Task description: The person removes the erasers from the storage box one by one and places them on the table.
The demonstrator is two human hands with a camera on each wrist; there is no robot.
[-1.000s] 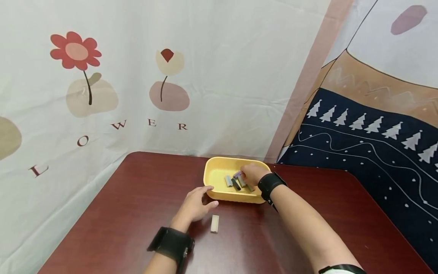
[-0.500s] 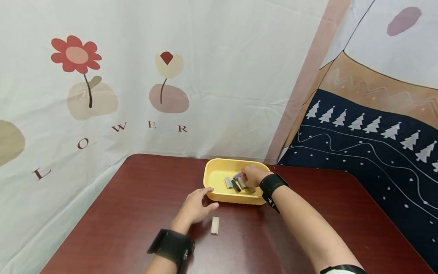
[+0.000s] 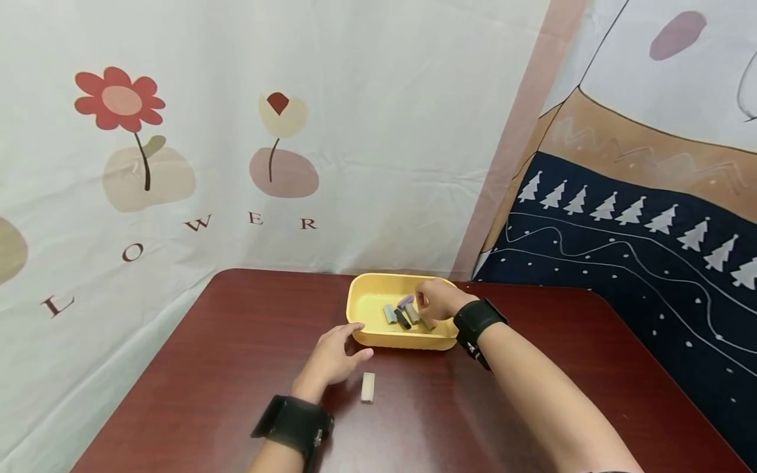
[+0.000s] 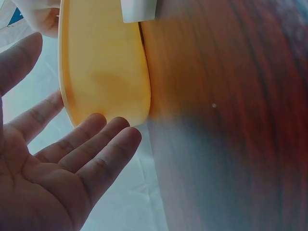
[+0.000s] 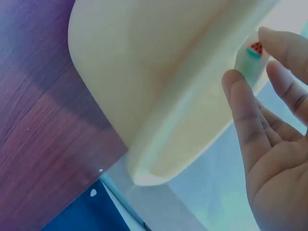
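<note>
A yellow plastic basket (image 3: pixel 369 338) stands near the back of the table. Several small oblong pieces lie inside: a grey one (image 3: pixel 389 314), a black one (image 3: pixel 402 319), a purple one (image 3: pixel 405 301) and a tan one (image 3: pixel 412 313). My right hand (image 3: pixel 439 299) is over the basket's right part. In the right wrist view its fingertips pinch a small pale piece with a watermelon print (image 5: pixel 252 55). My left hand (image 3: pixel 332 358) has its fingers extended, fingertips at the basket's front left corner. A beige oblong block (image 3: pixel 368 387) lies on the table beside its thumb.
The dark red wooden table (image 3: pixel 236 368) reaches back to a white cloth (image 3: pixel 378 131) printed with flowers and letters. A navy cloth with printed trees (image 3: pixel 621 263) hangs along the right side. Both wrists wear black bands (image 3: pixel 296 427).
The right hand has lifted slightly and shifted clear of the purple piece, which shows more fully now. The left hand stays at the basket's corner. The head view has turned slightly right.
</note>
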